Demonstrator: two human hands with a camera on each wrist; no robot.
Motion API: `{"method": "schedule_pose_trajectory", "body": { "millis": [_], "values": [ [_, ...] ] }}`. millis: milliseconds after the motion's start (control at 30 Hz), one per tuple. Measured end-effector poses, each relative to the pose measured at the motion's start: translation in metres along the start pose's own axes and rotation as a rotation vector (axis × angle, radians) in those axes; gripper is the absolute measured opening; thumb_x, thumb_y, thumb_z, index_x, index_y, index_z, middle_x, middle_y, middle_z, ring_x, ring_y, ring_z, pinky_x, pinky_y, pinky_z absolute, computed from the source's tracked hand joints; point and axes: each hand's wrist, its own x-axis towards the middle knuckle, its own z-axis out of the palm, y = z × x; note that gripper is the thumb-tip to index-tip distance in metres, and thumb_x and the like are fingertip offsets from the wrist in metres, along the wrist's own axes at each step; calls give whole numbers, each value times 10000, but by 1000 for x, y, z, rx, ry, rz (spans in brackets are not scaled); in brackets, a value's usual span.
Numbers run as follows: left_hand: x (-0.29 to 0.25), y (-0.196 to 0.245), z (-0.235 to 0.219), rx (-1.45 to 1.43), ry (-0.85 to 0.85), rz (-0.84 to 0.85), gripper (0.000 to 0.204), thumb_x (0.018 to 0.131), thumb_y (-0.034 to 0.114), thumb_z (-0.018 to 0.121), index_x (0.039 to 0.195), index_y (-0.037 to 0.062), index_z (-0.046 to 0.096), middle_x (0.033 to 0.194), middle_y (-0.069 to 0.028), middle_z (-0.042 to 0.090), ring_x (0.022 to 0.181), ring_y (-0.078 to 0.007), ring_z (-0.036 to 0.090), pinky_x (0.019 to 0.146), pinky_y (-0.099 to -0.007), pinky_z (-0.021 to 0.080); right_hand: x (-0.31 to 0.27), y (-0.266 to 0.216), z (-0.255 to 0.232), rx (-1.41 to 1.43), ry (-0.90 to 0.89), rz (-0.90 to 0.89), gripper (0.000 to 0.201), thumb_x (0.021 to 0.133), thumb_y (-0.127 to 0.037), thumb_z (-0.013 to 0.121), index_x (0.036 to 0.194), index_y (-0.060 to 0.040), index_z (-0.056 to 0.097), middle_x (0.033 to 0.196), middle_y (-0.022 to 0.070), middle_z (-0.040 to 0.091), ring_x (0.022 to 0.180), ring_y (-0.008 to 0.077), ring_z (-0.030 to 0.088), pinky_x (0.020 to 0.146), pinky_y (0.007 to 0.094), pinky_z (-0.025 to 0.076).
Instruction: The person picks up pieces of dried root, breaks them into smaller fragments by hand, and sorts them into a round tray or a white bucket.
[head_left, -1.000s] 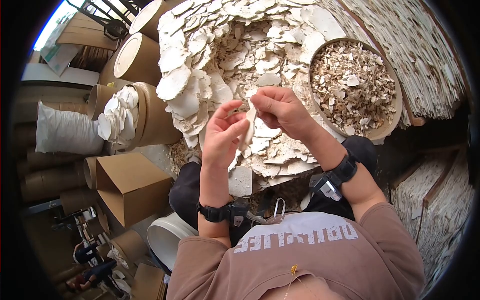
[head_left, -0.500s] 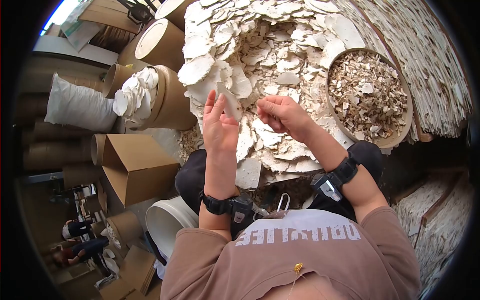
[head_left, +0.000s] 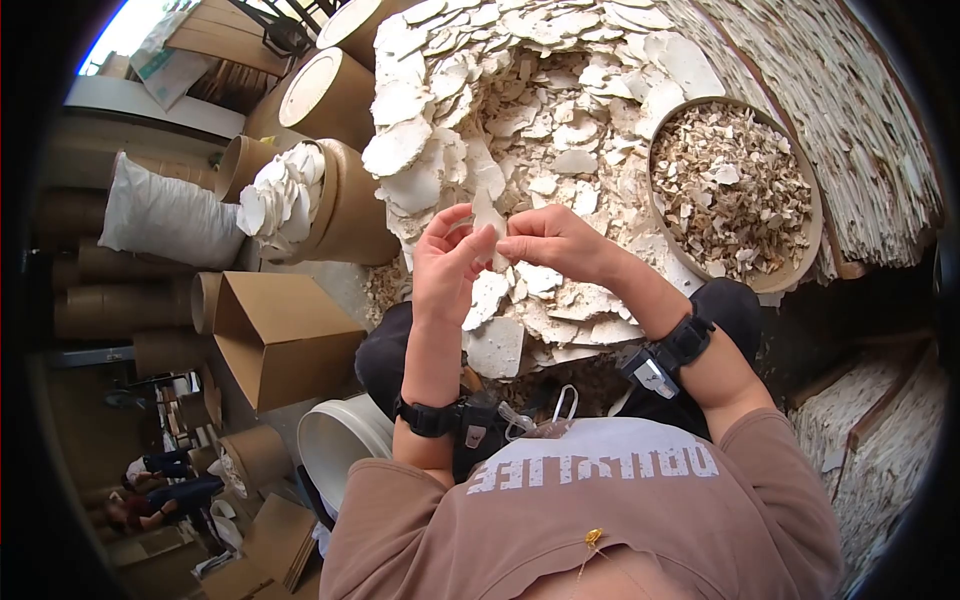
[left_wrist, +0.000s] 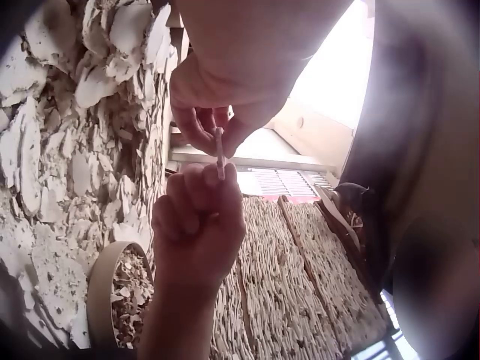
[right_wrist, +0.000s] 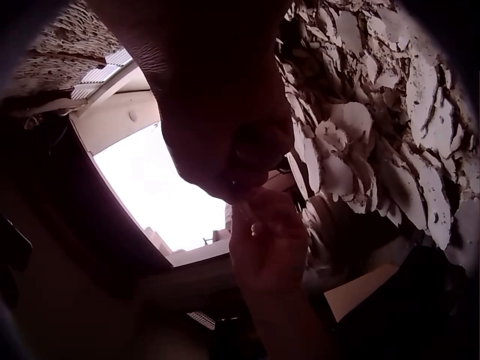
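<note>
A thin whitish flake (head_left: 487, 216) is held between the two hands in front of the chest, above a big heap of similar flakes (head_left: 575, 160). My left hand (head_left: 447, 275) pinches its left side between thumb and fingers. From the right, my right hand (head_left: 562, 243) pinches its lower edge. In the left wrist view the flake (left_wrist: 220, 154) appears edge-on, with the left hand (left_wrist: 232, 71) above and the right hand (left_wrist: 199, 210) below. The right wrist view is dark, and the hands meet near its middle.
A round tray (head_left: 815, 225) of small broken bits lies right of the heap. Stacked flakes (head_left: 800, 80) stand beyond it. On the left are a cardboard box (head_left: 290, 350), a white bucket (head_left: 345, 430), a drum (head_left: 350, 210) with flakes and a white sack (head_left: 165, 210).
The hands came apart, the left one with spread fingers, and are now together again at a flake. The view has shifted, so the heap appears farther right than a second ago.
</note>
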Motion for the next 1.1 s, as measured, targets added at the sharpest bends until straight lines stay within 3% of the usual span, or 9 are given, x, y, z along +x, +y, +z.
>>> {"method": "schedule_pose_trajectory", "body": {
  "millis": [133,200,267,400,500,667,900,1000,1100],
  "values": [
    [0,-9,-4,-55,-1,-22,336,772,40,605,1077,39,463,865,-61,580,694,-108,569,517,-217,457,-4,-3,0,110,-38,2,233,827,-212,545,665,-44,538,577,-50,465,504,25,375,450,184,312],
    [-3,-14,2,-316,6,-149,357,788,54,590,1111,65,439,913,-53,573,739,-99,569,539,-211,468,-6,-2,0,231,-64,59,229,828,-211,543,662,-54,535,576,-46,467,490,22,375,436,176,306],
    [-6,-14,4,-330,18,-147,362,800,74,581,1128,83,427,939,-47,570,777,-97,567,556,-208,470,-6,5,2,457,-75,53,212,828,-211,544,673,-67,535,567,-53,451,473,18,373,418,166,296],
    [-6,-7,-1,-221,-6,-86,400,772,14,591,1133,47,423,936,-67,569,787,-115,571,599,-216,487,-3,3,2,428,-55,77,226,826,-212,547,674,-46,551,569,-41,462,490,30,391,438,185,314],
    [-8,4,-4,-10,-26,13,428,747,-26,596,1134,13,417,902,-87,583,766,-132,585,623,-226,497,-1,-1,2,-137,42,-14,216,820,-198,548,747,-2,606,589,11,529,547,75,459,500,238,362],
    [-15,10,-5,364,-125,61,430,723,-50,596,1119,-26,429,854,-118,608,743,-129,599,608,-233,507,-5,8,7,-270,103,-51,191,803,-176,551,797,7,606,606,86,557,553,124,489,532,273,397],
    [-5,0,4,464,23,253,422,717,-34,616,1105,-40,449,748,-88,622,648,-105,595,578,-196,474,0,3,4,-373,252,-60,168,754,-143,538,747,15,595,604,161,547,549,227,535,543,316,421],
    [-3,-12,10,542,70,372,427,717,-34,617,1109,-38,449,759,-103,624,657,-104,596,579,-201,474,1,9,4,-460,325,-127,149,762,-126,550,752,19,583,561,113,520,523,141,480,503,274,390],
    [-7,-10,20,798,132,412,459,718,-49,609,1138,-38,424,771,-112,624,672,-106,598,589,-199,472,0,8,3,-514,349,-146,156,755,-129,543,746,23,574,557,128,515,506,151,479,493,287,391]
  ]
}}
